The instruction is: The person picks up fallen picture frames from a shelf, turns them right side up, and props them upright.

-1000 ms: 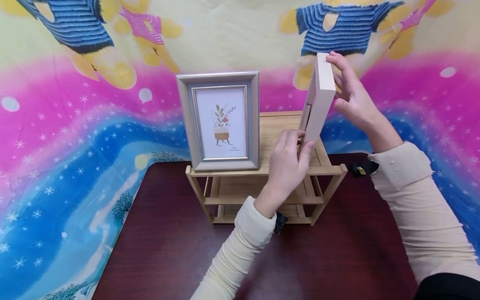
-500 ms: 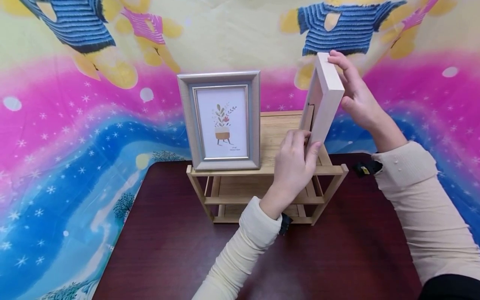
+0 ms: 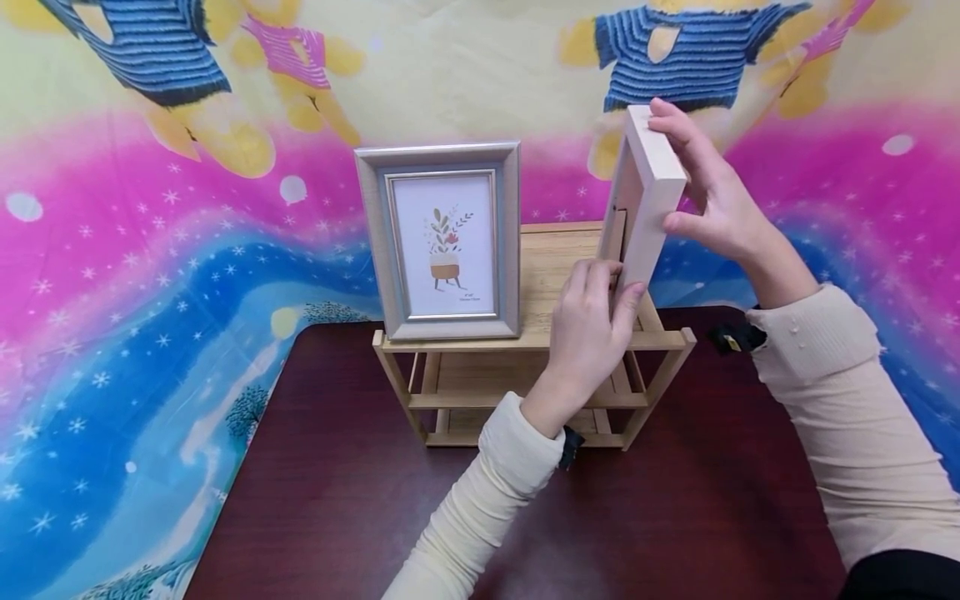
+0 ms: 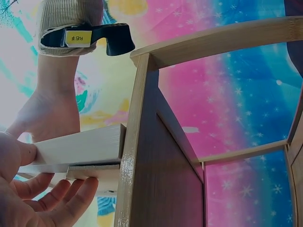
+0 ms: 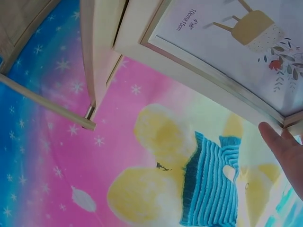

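Observation:
A pale wooden picture frame [image 3: 658, 208] stands nearly edge-on at the right of the wooden shelf rack's top [image 3: 551, 279]. My left hand [image 3: 588, 321] grips its lower near edge. In the left wrist view, the thumb of that hand [image 4: 35, 198] lies on one side and its fingers lie along the backing. My right hand [image 3: 712, 200] holds the upper part, fingertips on the top edge and thumb at the side edge. The right wrist view shows the frame's front, a potted-plant print [image 5: 258, 30]. To the left, a silver-grey picture frame [image 3: 512, 250] with a similar print stands upright.
Lower tiers [image 3: 480, 375] of the rack lie beneath the frames. The rack stands on a dark red-brown table [image 3: 337, 500]. Behind it hangs a colourful cloth [image 3: 300, 217] with bears and snowflakes.
The pale frame has turned slightly, showing more of its back, and shifted a little right with my left hand. Lately its top edged left, and my right thumb moved to its side edge.

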Available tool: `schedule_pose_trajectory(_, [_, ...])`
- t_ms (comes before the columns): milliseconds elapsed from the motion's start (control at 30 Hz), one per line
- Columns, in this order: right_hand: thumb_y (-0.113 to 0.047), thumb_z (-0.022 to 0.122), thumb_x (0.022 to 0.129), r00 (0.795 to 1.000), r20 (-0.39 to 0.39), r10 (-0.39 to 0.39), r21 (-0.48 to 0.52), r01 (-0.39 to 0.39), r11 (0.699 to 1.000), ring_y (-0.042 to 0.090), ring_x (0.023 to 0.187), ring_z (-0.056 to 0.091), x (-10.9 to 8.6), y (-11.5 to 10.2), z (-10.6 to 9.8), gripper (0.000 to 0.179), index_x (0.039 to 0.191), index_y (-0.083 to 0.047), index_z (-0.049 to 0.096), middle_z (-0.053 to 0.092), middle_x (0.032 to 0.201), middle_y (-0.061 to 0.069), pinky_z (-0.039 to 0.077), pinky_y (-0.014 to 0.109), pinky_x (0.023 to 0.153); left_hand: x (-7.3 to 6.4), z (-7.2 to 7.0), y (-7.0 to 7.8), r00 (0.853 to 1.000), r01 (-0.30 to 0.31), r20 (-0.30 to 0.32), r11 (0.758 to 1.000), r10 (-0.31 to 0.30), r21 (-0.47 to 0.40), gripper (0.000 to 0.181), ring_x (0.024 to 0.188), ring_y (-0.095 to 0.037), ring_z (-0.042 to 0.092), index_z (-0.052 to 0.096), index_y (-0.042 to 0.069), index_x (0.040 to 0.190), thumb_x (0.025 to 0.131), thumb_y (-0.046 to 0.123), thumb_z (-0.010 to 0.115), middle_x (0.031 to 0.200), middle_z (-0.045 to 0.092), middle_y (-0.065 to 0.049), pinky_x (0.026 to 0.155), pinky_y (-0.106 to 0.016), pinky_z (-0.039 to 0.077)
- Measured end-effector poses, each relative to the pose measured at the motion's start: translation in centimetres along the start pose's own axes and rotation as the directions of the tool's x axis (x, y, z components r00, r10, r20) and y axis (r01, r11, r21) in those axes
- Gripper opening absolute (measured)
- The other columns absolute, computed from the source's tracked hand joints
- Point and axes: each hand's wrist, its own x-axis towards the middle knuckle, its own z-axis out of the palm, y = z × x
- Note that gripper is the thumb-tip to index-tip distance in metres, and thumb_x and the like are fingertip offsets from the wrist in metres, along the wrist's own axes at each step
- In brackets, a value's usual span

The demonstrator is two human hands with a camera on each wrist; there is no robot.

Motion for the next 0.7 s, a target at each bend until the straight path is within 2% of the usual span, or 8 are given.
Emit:
schedule_pose_trajectory(133, [-0.021, 0.068, 0.074, 1.0, 0.015, -0.014, -0.088, 0.015, 0.996, 0.027, 0.13, 0.021, -0.1, -0.3, 0.0, 0.073, 0.136, -0.001, 0.034, 0.014, 0.15, 0.01, 0.025, 0.044, 0.105, 0.0, -0.2, -0.2, 1.0, -0.021, 0.009, 0.997, 0.022, -0.071, 0.022, 0.084, -0.019, 0.056, 0.058, -0.001, 0.104, 0.092, 0.015, 0.048, 0.098, 0.056, -0.012, 0.072, -0.021, 0.047])
schedule_pose_trajectory(233, [-0.011, 0.061, 0.074, 0.999, 0.026, -0.031, -0.123, 0.034, 0.992, 0.026, 0.128, 0.025, -0.1, -0.4, 0.1, 0.069, 0.136, 0.0, 0.033, 0.018, 0.149, 0.011, 0.029, 0.038, 0.103, 0.0, -0.4, -0.5, 0.999, -0.029, 0.024, 0.99, 0.033, -0.139, 0.025, 0.088, -0.021, 0.057, 0.059, -0.002, 0.107, 0.09, 0.006, 0.044, 0.101, 0.056, -0.015, 0.077, -0.02, 0.046])
schedule_pose_trajectory(333, [-0.007, 0.057, 0.072, 0.999, 0.029, -0.042, -0.134, 0.046, 0.99, 0.025, 0.125, 0.027, 0.0, -0.5, 0.2, 0.068, 0.135, 0.001, 0.033, 0.02, 0.148, 0.012, 0.033, 0.032, 0.098, 0.2, -0.6, -0.9, 0.998, -0.023, 0.057, 0.986, 0.032, -0.164, 0.029, 0.087, -0.02, 0.059, 0.058, -0.002, 0.113, 0.088, 0.003, 0.045, 0.103, 0.057, -0.016, 0.073, -0.016, 0.046])
schedule_pose_trajectory(433, [-0.008, 0.059, 0.072, 0.998, 0.029, -0.049, -0.127, 0.052, 0.991, 0.025, 0.124, 0.028, 0.1, -0.4, 0.2, 0.069, 0.135, 0.001, 0.033, 0.022, 0.147, 0.013, 0.034, 0.03, 0.095, 0.6, -0.8, -1.4, 0.994, -0.014, 0.103, 0.993, 0.026, -0.115, 0.034, 0.085, -0.018, 0.061, 0.054, 0.0, 0.12, 0.088, 0.006, 0.05, 0.104, 0.058, -0.015, 0.067, -0.013, 0.045])
schedule_pose_trajectory(567, [-0.011, 0.062, 0.072, 0.998, 0.032, -0.049, -0.132, 0.053, 0.99, 0.025, 0.125, 0.028, 0.2, -0.3, 0.2, 0.07, 0.135, 0.002, 0.033, 0.022, 0.147, 0.012, 0.033, 0.032, 0.098, 1.1, -1.2, -1.9, 0.987, 0.0, 0.162, 1.0, 0.004, -0.022, 0.041, 0.083, -0.017, 0.062, 0.05, 0.001, 0.125, 0.086, 0.01, 0.057, 0.102, 0.061, -0.013, 0.064, -0.017, 0.046])
schedule_pose_trajectory(700, [-0.011, 0.061, 0.073, 0.999, 0.031, -0.04, -0.16, 0.044, 0.986, 0.024, 0.127, 0.026, 0.2, -0.5, 0.3, 0.07, 0.135, 0.002, 0.032, 0.023, 0.147, 0.012, 0.03, 0.036, 0.101, 1.4, -1.6, -2.1, 0.987, -0.027, 0.158, 0.998, 0.017, 0.058, 0.039, 0.078, -0.016, 0.062, 0.054, -0.001, 0.12, 0.083, 0.009, 0.059, 0.097, 0.064, -0.012, 0.061, -0.02, 0.047])
